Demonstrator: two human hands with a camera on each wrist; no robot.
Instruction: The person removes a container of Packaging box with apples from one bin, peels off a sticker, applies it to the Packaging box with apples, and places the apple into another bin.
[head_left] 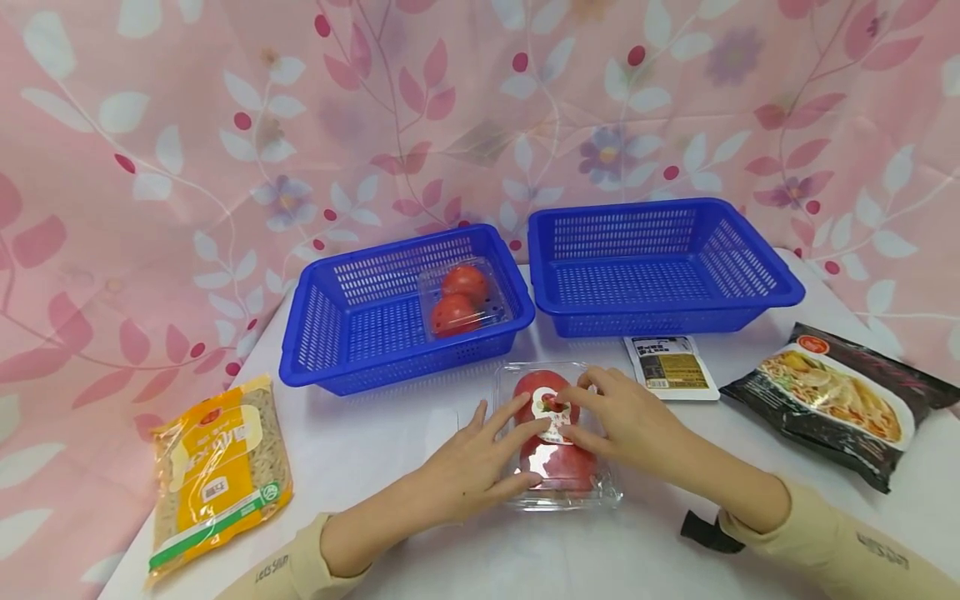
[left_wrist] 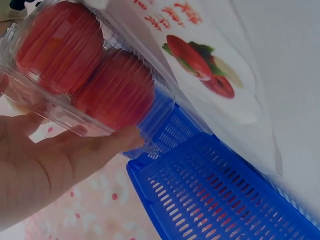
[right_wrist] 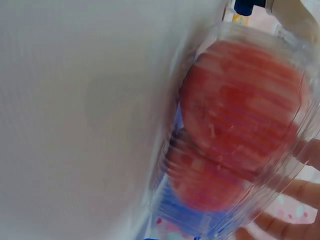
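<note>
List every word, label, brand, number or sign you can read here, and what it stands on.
"Lets Slim": left sleeve, last letters soft.
Right sleeve: print too blurred.
Label on the tomato pack: characters too small.
Yellow bag: characters and emblems too blurred.
Black bag: round red logo, unreadable.
Small packet: print too small.
White printed sheet: red characters, too blurred.
No number is readable.

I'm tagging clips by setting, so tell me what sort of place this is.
Probably a small tabletop set staged indoors: a pink leaf-patterned cloth backdrop stands behind a white-covered table, which bears two blue rectangular slatted plastic baskets.
</note>
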